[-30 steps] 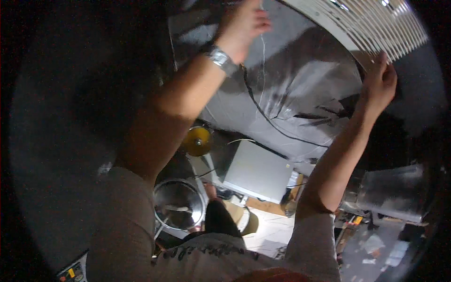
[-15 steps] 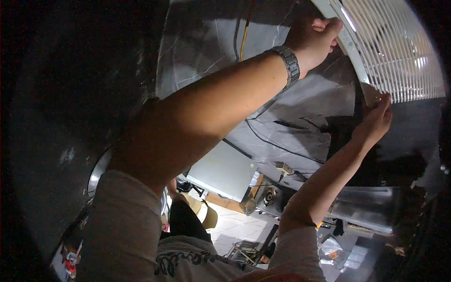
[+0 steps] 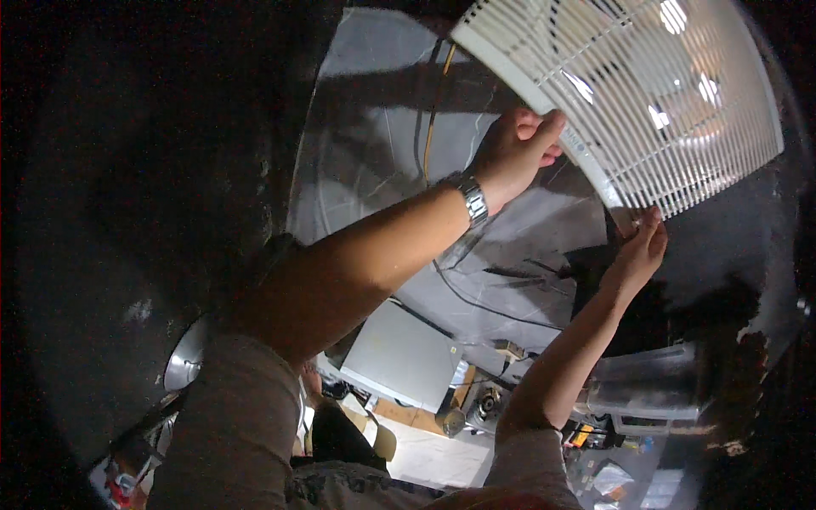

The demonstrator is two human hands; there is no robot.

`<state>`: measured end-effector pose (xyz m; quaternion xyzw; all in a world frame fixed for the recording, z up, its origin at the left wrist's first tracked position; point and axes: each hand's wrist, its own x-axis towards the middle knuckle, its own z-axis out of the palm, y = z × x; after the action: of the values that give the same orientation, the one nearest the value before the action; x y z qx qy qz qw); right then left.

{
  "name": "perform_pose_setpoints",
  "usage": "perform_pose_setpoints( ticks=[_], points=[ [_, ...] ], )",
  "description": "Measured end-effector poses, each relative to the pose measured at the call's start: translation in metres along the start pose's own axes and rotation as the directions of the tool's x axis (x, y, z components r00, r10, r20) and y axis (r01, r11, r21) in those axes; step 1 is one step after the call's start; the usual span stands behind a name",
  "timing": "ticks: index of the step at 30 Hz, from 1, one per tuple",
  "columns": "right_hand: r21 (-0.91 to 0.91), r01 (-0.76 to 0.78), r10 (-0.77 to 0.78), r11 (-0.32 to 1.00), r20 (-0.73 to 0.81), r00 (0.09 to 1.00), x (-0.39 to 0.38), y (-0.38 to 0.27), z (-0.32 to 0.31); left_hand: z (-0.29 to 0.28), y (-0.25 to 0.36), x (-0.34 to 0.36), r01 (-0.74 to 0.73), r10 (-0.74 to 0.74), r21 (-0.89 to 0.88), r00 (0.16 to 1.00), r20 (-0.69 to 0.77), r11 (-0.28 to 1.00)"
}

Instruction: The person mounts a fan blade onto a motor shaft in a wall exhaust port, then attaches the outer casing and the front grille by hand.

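Dim workshop, grey veined wall

- Fan grille sits far right, above both hands.
- Left hand grips its rim, left of right hand.
- Box lies near, below the arms.
- Cable runs between box and grille.

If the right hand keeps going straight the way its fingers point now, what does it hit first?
The right hand points up toward the lower corner of the white slatted grille, and its fingertips already seem to touch the grille's rim. So the grille comes first, though depth is hard to judge in this view.
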<state>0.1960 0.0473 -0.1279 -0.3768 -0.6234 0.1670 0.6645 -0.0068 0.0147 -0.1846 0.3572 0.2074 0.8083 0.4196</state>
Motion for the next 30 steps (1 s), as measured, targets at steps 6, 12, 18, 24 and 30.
perform_pose_setpoints(
  ticks=[6, 12, 18, 24, 30],
  points=[
    [-0.034, -0.065, 0.066, 0.997, 0.035, 0.997, -0.004, -0.005, -0.005, -0.008, 0.019, -0.013, 0.081, -0.082, 0.035, 0.996, 0.038, 0.996],
    [0.031, -0.017, 0.017, 0.999, 0.002, 1.000, -0.004, -0.007, -0.008, -0.003, 0.031, -0.017, 0.107, -0.112, 0.082, 0.992, 0.051, 0.991],
    [0.048, -0.009, 0.010, 0.999, -0.019, 1.000, -0.014, -0.033, -0.012, 0.001, 0.047, -0.032, 0.136, -0.143, 0.092, 0.988, 0.066, 0.986],
    [0.181, -0.068, 0.061, 0.981, 0.042, 0.997, -0.021, -0.074, -0.034, 0.017, 0.089, -0.062, 0.108, -0.113, 0.084, 0.992, 0.054, 0.991],
    [0.220, -0.133, 0.120, 0.966, 0.069, 0.990, -0.027, -0.122, -0.057, 0.030, 0.128, -0.089, 0.094, -0.107, 0.173, 0.992, 0.065, 0.980]
  ],
)
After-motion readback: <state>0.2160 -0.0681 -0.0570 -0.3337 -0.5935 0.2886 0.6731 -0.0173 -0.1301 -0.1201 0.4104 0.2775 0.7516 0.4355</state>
